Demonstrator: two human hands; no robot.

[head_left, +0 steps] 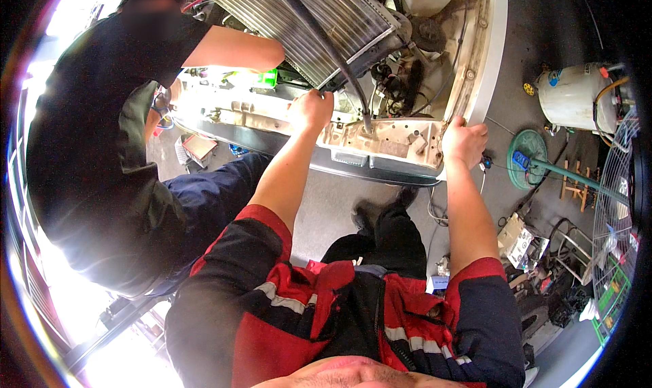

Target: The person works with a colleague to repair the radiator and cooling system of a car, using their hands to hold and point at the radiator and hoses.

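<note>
My left hand [312,111] is closed over the beige front panel [387,138] of a car, at the inner edge of its engine bay. Farther right, my right hand [464,142] is wrapped around the front corner, where that panel meets the white fender [490,55]. The fingertips of both hands are partly hidden. Between my hands a dark bar [326,45] slants down to the panel. Beyond my left hand lies a finned radiator [305,21], tilted in the bay.
At left a person in a black top [88,164] bends over the car, one forearm beside a bright green object [267,79]. At right are a white tank [574,96], a green round stand base [528,159], a wire rack [614,184] and piled parts on the floor.
</note>
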